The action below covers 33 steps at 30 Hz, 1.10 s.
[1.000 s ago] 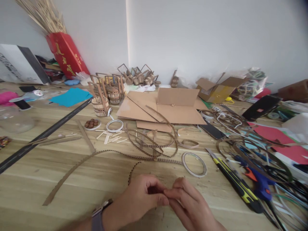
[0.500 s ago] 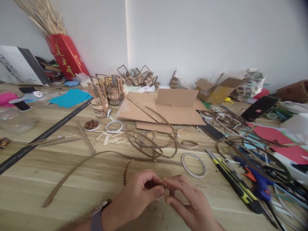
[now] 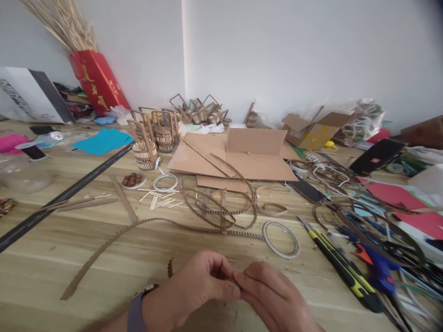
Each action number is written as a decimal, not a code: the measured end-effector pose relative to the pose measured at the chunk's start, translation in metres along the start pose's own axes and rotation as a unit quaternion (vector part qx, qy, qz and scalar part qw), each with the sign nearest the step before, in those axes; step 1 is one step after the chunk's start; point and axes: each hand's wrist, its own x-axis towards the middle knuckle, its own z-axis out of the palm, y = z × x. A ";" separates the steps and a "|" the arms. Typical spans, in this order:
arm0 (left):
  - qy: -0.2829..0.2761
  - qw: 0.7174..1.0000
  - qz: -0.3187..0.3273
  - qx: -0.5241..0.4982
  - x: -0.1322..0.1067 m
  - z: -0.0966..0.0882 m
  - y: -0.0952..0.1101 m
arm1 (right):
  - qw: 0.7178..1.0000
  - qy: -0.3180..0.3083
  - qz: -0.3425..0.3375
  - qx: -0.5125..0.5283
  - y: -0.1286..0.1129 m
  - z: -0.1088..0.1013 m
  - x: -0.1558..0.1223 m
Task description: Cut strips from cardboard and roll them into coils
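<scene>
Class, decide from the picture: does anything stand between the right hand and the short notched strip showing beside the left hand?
Yes: the left hand lies between the right hand and the visible part of the notched strip.

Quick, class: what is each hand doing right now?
Left hand: closed, apparently holding the brown strip, mostly hidden.
Right hand: closed, fingertips pinched; what they hold cannot be told.

Dark letters beginning "MEN" stand on the white bag (image 3: 38, 99) — the rest is unclear. Gold Chinese characters run down the red bag (image 3: 101, 84), too blurred to read surely — likewise the black speaker's (image 3: 365, 156) small red label.
</scene>
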 end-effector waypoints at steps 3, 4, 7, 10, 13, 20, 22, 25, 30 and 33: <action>0.004 1.000 -0.011 -0.017 -0.002 0.000 0.005 | 0.999 -0.022 -0.010 -0.038 -0.006 -0.005 0.005; 0.004 1.000 -0.012 -0.022 -0.002 0.000 0.006 | 0.998 -0.026 -0.013 -0.053 -0.007 -0.006 0.006; -0.009 1.000 -0.008 -0.024 -0.002 -0.002 0.007 | 0.995 -0.027 -0.021 -0.090 -0.009 -0.008 0.007; -0.027 1.000 0.007 -0.007 -0.001 -0.005 0.004 | 0.994 -0.020 -0.023 -0.104 -0.007 -0.005 0.007; -0.015 0.998 0.026 0.055 -0.001 -0.008 0.002 | 0.993 -0.014 -0.031 -0.112 -0.004 0.000 0.008; 0.022 0.978 0.058 0.201 -0.010 -0.006 0.013 | 0.990 -0.008 -0.059 -0.130 -0.007 0.000 0.016; -0.003 0.980 0.067 0.188 -0.011 -0.005 0.016 | 0.991 -0.009 -0.060 -0.117 -0.010 -0.002 0.018; -0.049 0.985 0.073 0.146 -0.011 -0.006 0.018 | 0.996 -0.016 -0.049 -0.075 -0.014 -0.005 0.017; -0.109 0.990 0.065 0.062 -0.010 -0.009 0.013 | 0.999 0.007 0.008 0.036 -0.014 -0.002 0.011; -0.125 0.991 0.047 0.022 -0.008 -0.009 0.009 | 0.997 0.018 0.022 0.074 -0.012 0.000 0.008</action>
